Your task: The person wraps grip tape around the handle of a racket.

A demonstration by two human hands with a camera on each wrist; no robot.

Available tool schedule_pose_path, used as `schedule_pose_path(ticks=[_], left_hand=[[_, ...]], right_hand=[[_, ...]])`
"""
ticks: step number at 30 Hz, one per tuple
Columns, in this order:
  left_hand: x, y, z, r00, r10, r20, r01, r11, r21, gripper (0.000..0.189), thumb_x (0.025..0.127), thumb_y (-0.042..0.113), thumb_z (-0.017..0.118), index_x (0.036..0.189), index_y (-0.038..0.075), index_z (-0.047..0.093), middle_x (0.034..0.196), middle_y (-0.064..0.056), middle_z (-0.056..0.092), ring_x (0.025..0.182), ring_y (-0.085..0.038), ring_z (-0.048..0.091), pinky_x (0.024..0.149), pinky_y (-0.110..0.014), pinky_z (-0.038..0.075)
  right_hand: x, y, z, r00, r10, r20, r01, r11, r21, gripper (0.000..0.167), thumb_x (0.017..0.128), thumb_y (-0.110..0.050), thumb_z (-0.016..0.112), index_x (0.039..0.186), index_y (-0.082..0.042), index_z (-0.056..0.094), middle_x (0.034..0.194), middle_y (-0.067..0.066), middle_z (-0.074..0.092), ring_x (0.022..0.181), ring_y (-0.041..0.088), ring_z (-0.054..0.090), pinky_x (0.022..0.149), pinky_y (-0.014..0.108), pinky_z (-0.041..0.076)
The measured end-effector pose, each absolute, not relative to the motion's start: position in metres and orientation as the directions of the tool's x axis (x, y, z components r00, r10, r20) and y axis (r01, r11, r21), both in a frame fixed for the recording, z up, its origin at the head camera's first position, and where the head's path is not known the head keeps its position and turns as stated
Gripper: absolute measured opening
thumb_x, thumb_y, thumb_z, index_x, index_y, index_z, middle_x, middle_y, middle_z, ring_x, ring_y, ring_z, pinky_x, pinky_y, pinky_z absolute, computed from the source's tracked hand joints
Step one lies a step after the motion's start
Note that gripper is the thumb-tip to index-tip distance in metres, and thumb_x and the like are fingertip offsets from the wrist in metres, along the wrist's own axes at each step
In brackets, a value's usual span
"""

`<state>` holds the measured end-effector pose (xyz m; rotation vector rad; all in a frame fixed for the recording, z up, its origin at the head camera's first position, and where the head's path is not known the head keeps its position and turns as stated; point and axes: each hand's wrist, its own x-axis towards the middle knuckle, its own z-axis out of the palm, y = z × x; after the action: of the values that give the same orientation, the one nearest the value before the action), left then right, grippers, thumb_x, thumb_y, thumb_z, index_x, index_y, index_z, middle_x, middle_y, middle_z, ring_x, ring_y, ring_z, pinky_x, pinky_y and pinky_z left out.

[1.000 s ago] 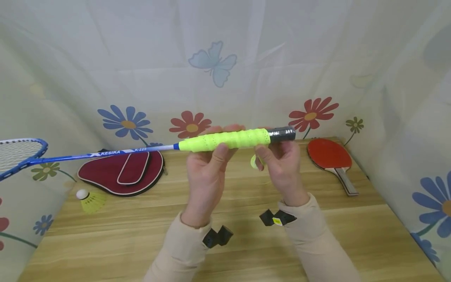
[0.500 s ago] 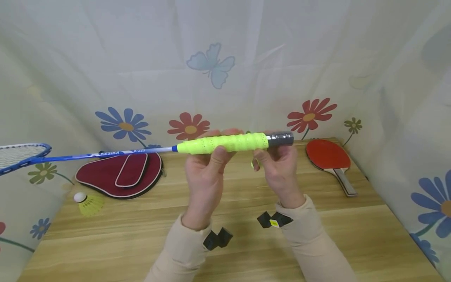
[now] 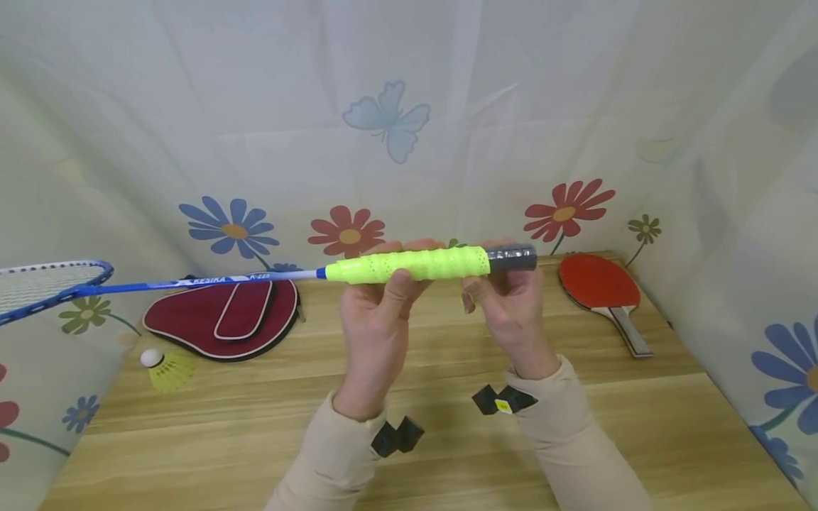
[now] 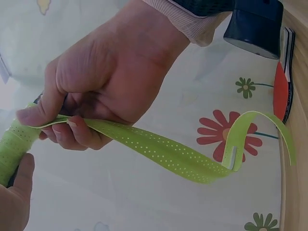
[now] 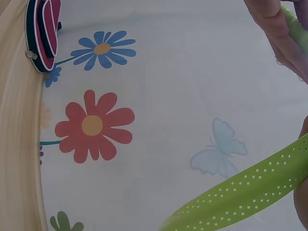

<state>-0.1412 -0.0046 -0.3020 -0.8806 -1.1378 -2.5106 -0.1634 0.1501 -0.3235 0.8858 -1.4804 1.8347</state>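
A blue badminton racket [image 3: 211, 282] is held up level above the table, its strung head cut off by the left edge of the head view. Perforated neon-yellow grip tape [image 3: 441, 263] wraps most of the handle; the dark butt end [image 3: 513, 257] is uncovered. My left hand [image 3: 373, 319] holds the wrapped part from below, thumb in front. At the edge of the wrap, my right hand [image 3: 511, 319] pinches the tape between thumb and fingers. The left wrist view shows the loose tape tail [image 4: 163, 149] trailing from that hand and curling at its end.
On the wooden table [image 3: 441, 440] lie a maroon paddle case [image 3: 185, 319] and a yellow shuttlecock [image 3: 167, 370] at left. A red table tennis paddle [image 3: 598, 284] lies at right. Flower-printed curtains [image 3: 511, 170] stand behind and at both sides.
The handle's butt end has dipped slightly, and the racket head has shifted a little right. A bit of tape tail seen under the right hand is now out of sight in the head view.
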Motion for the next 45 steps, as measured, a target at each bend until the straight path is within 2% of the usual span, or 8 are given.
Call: schedule_pose_path(ticks=[7,12,19,22,27,31,35,45], left_hand=[[-0.1419,-0.0012,-0.3026,-0.788,0.014,0.615,0.449,-0.67,0.591,0.029,0.091,0.024,0.066,0.115,0.01,0.057,0.111,-0.013,0.068,0.108,-0.028,0.064,0.098,-0.054,0.047],[-0.1413,0.0009,-0.3033,-0.805,-0.001,0.593,0.44,-0.672,0.596,0.03,0.089,0.026,0.068,0.113,0.011,0.058,0.109,-0.012,0.069,0.106,-0.027,0.065,0.097,-0.054,0.048],[-0.1401,0.0038,-0.3037,-0.834,-0.042,0.551,0.433,-0.67,0.603,0.032,0.087,0.029,0.069,0.109,0.008,0.06,0.105,-0.013,0.069,0.105,-0.03,0.065,0.094,-0.054,0.05],[-0.1396,0.0043,-0.3035,-0.846,-0.065,0.53,0.438,-0.651,0.62,0.031,0.088,0.029,0.07,0.107,0.006,0.061,0.102,-0.012,0.069,0.104,-0.03,0.066,0.091,-0.053,0.052],[-0.1386,0.0021,-0.3027,-0.848,-0.058,0.527,0.446,-0.618,0.648,0.033,0.09,0.031,0.069,0.108,0.005,0.059,0.104,-0.013,0.068,0.105,-0.028,0.064,0.095,-0.05,0.051],[-0.137,-0.0003,-0.3017,-0.808,-0.005,0.589,0.431,-0.688,0.584,0.02,0.098,0.01,0.056,0.118,0.006,0.056,0.121,-0.016,0.063,0.121,-0.036,0.054,0.107,-0.051,0.04],[-0.1358,-0.0016,-0.3009,-0.78,0.037,0.625,0.384,-0.76,0.524,0.038,0.094,-0.009,0.042,0.126,0.009,0.053,0.13,-0.018,0.058,0.126,-0.038,0.05,0.111,-0.051,0.036],[-0.1357,-0.0016,-0.3012,-0.802,-0.002,0.598,0.413,-0.724,0.552,0.025,0.095,0.01,0.061,0.117,0.005,0.051,0.116,-0.015,0.065,0.113,-0.034,0.061,0.103,-0.052,0.044]], right_hand=[[-0.1607,0.1527,-0.3234,-0.576,0.083,0.813,-0.817,-0.105,-0.567,0.055,0.085,-0.03,0.076,0.104,0.014,0.051,0.09,0.006,0.062,0.051,0.016,0.052,0.042,0.024,0.046],[-0.1595,0.1519,-0.3249,-0.578,0.089,0.811,-0.814,-0.128,-0.566,0.044,0.085,-0.028,0.075,0.106,0.006,0.055,0.09,0.005,0.061,0.052,0.016,0.051,0.043,0.024,0.047],[-0.1592,0.1487,-0.3265,-0.574,0.124,0.809,-0.812,-0.217,-0.543,0.051,0.084,-0.022,0.077,0.119,0.008,0.056,0.096,0.008,0.065,0.052,0.019,0.05,0.041,0.024,0.046],[-0.1571,0.1473,-0.3268,-0.585,0.134,0.8,-0.805,-0.213,-0.553,0.041,0.084,-0.021,0.077,0.109,0.006,0.057,0.093,0.008,0.063,0.05,0.021,0.05,0.04,0.025,0.046],[-0.1558,0.1457,-0.3266,-0.573,0.124,0.81,-0.812,-0.219,-0.541,0.039,0.087,-0.013,0.074,0.101,0.014,0.051,0.086,0.009,0.062,0.049,0.02,0.051,0.04,0.025,0.046],[-0.1563,0.1448,-0.3258,-0.562,0.133,0.817,-0.814,-0.266,-0.516,0.034,0.088,-0.014,0.073,0.098,0.011,0.052,0.082,0.009,0.06,0.049,0.017,0.05,0.038,0.024,0.044],[-0.1554,0.144,-0.3256,-0.561,0.133,0.817,-0.81,-0.289,-0.51,0.03,0.089,-0.016,0.073,0.097,0.006,0.054,0.079,0.008,0.058,0.048,0.016,0.05,0.037,0.023,0.043],[-0.1545,0.1431,-0.329,-0.562,0.131,0.817,-0.823,-0.192,-0.535,0.036,0.089,-0.022,0.073,0.099,0.006,0.054,0.078,0.008,0.058,0.047,0.018,0.051,0.039,0.023,0.046]])
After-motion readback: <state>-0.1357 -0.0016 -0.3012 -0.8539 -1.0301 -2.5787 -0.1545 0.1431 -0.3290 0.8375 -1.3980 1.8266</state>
